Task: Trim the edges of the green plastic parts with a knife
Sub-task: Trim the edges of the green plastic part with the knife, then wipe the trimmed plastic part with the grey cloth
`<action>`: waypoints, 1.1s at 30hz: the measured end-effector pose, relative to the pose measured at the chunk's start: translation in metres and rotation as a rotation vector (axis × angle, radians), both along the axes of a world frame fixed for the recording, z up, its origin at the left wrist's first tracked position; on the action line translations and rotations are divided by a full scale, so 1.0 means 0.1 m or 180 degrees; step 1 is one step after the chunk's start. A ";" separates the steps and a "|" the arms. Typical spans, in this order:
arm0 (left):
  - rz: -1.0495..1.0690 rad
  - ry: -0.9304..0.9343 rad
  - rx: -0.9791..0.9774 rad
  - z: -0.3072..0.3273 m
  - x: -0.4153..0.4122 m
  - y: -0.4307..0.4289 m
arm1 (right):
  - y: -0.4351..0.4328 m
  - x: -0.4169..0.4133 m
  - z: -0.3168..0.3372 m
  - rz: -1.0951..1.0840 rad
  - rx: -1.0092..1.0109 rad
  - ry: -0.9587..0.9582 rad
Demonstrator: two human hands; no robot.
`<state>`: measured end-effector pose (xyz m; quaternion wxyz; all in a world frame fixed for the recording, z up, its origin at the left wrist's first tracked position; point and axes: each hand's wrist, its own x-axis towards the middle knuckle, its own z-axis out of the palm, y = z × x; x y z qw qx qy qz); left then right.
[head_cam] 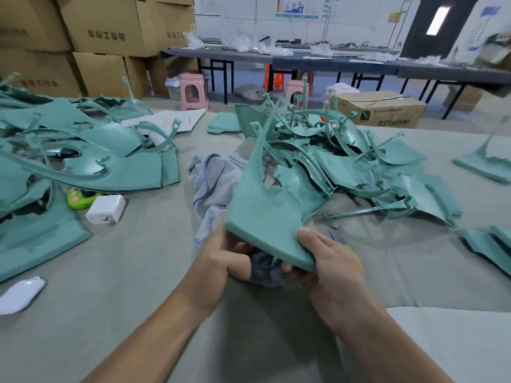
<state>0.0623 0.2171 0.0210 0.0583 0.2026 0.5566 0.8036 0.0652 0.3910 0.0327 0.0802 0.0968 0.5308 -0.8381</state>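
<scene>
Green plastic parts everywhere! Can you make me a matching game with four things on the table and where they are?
Things:
1. green part
2. white charger
3. grey towel
4. cardboard box

Places:
A. behind the right-hand pile, on the floor
B. held in both hands
C. beside a bright green gadget
D. crumpled mid-table, behind the held part

Pairs: 1-B, 2-C, 3-D, 4-A
</scene>
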 end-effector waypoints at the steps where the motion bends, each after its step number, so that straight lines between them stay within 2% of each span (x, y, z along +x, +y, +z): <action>1: -0.0017 -0.0143 0.0056 -0.01 0.03 0.04 | -0.05 0.02 0.01 0.0075 0.0155 0.0078; 2: 0.0244 -0.0337 0.0078 -0.02 0.03 0.09 | -0.09 0.04 0.02 0.0213 0.0352 0.0167; 4: 0.1181 -0.0703 0.0295 -0.04 -0.01 0.14 | -0.19 0.08 0.04 0.0518 0.0745 0.0246; 6: 0.2154 -0.0763 0.0499 -0.04 -0.07 0.09 | -0.24 0.10 0.04 0.0618 0.1161 0.0218; 8: 0.2989 -0.0528 0.0033 0.00 -0.12 -0.05 | -0.25 0.10 0.06 0.0435 0.1848 0.0471; 10: 0.3551 -0.0208 -0.0618 0.05 -0.16 -0.24 | -0.27 0.03 0.16 0.0163 0.2868 0.1138; 13: 0.3990 0.0164 -0.1174 0.07 -0.21 -0.42 | -0.39 -0.30 0.38 0.0170 0.4103 0.1815; 15: 0.4044 0.0035 -0.1281 0.03 -0.22 -0.42 | -0.53 -0.65 0.43 0.0637 0.4943 0.2060; 17: 0.3942 -0.0035 -0.1511 0.02 -0.22 -0.40 | -0.71 -0.96 0.38 0.1045 0.5696 0.1926; 18: 0.3865 0.0022 -0.1628 0.02 -0.21 -0.38 | -0.77 -1.08 0.32 0.1170 0.5863 0.1714; 21: 0.3669 0.0349 -0.1798 0.08 -0.18 -0.37 | -0.92 -1.26 0.06 0.1292 0.5920 0.1363; 24: 0.3378 0.0466 -0.1822 0.13 -0.19 -0.39 | -0.98 -1.24 -0.03 0.0978 0.6061 0.1878; 27: 0.3301 0.0357 -0.1705 0.13 -0.19 -0.36 | -0.88 -1.10 0.20 0.0706 0.5237 0.1974; 31: 0.3401 0.0157 -0.1519 0.08 -0.19 -0.39 | -0.57 -0.69 0.61 -0.0513 0.3935 0.2349; 33: 0.3169 -0.0259 -0.0976 0.09 -0.21 -0.31 | -0.45 -0.38 0.80 -0.1058 0.3669 0.2804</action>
